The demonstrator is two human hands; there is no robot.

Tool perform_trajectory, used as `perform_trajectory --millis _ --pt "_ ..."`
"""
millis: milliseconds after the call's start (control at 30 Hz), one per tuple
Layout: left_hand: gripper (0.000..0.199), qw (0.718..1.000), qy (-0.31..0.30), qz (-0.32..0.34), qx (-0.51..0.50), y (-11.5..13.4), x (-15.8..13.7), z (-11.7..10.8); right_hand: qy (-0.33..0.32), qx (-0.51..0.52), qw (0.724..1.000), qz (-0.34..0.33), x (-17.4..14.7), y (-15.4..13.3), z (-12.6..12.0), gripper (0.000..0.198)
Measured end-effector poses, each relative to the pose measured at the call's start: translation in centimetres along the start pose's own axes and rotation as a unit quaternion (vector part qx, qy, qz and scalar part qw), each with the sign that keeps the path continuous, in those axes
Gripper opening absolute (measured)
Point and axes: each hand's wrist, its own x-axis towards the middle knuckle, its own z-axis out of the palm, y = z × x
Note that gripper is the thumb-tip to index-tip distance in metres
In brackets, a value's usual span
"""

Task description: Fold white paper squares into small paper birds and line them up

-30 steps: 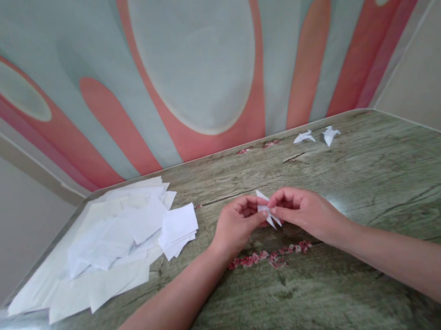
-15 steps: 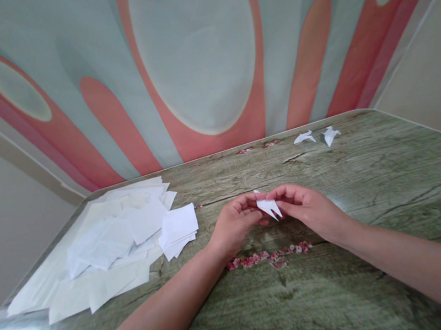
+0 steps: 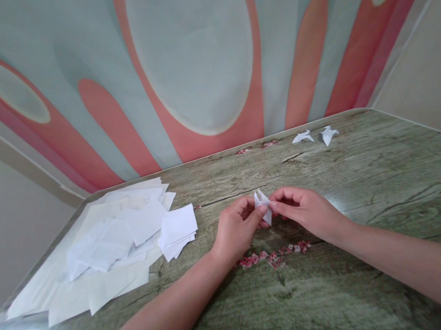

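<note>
A small piece of folded white paper (image 3: 263, 203) is held between my two hands above the middle of the table. Two narrow points stick up at its top, and a single point faces down. My left hand (image 3: 238, 223) pinches its left side, thumb across the front. From the right, the thumb and fingertips of my right hand (image 3: 300, 205) close on its other edge. Fingers cover part of the folds. Two finished-looking paper birds, one folded bird (image 3: 302, 137) and another folded bird (image 3: 329, 135), lie at the far right of the table.
A wide spread of loose white sheets (image 3: 64, 290) covers the table's left side. Beside it sits a small stack of paper squares (image 3: 178, 226). The wood-patterned table (image 3: 401, 225) bears printed pink flowers and meets a patterned wall covering (image 3: 194, 52) at the back.
The folded paper has been turned over: its two points faced down before and now face up. My left thumb has moved onto its front.
</note>
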Motion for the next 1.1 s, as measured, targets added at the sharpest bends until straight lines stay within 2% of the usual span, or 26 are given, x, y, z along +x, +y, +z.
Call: perform_trajectory --millis 100,200,500,700,800,900,1000,1100 --pt "0.027 1.000 -0.003 -0.026 -0.016 0.34 0.17 -0.17 0.002 0.010 1.000 0.009 -0.01 -0.03 0.05 0.024" --pt "0.028 1.000 -0.009 -0.024 -0.008 0.70 0.24 -0.35 0.003 0.023 1.000 0.016 -0.05 -0.16 0.09 0.024" --pt "0.030 0.994 -0.031 -0.014 0.107 0.25 -0.12 -0.42 -0.021 0.029 0.999 0.010 -0.27 -0.68 0.16 0.023" --pt "0.028 0.997 -0.039 -0.024 0.061 0.26 -0.04 -0.35 0.037 0.013 0.999 0.019 -0.30 -0.84 0.03 0.025" --pt "0.028 0.998 -0.044 -0.019 0.045 0.39 -0.08 -0.25 0.041 0.025 0.999 0.007 -0.29 -0.73 0.04 0.027" --pt "0.024 0.997 -0.024 0.007 0.078 0.31 -0.19 -0.14 0.032 0.022 0.999 0.000 -0.27 -0.68 0.12 0.027" --pt "0.020 0.991 -0.002 0.028 0.130 0.11 -0.24 -0.01 0.053 -0.006 0.999 0.008 -0.28 -0.78 0.22 0.024" --pt "0.018 0.993 -0.012 0.026 0.116 0.06 -0.27 0.22 0.068 -0.018 0.997 0.013 -0.34 -0.95 0.33 0.022"
